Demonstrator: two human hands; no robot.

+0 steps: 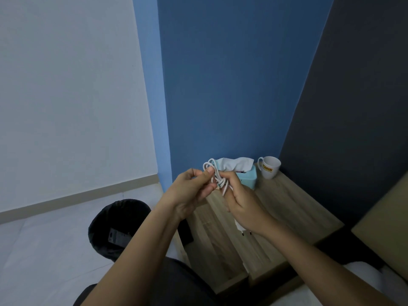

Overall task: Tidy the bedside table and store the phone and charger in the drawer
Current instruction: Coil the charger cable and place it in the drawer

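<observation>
Both hands hold a white charger cable [215,173] above the wooden bedside table [284,208]. My left hand [192,191] pinches its coiled loops, and my right hand [240,202] grips the knotted middle. The white charger plug [240,228] hangs below my right palm, prongs down. A dark flat object [186,233], possibly the phone, lies at the table's left edge, mostly hidden by my left forearm. I cannot see the drawer clearly.
A light blue tissue box [248,176] with a white tissue sticking out stands at the back of the table. A white mug [270,167] stands beside it. A black bin [117,226] sits on the floor at the left. A bed edge [384,228] lies right.
</observation>
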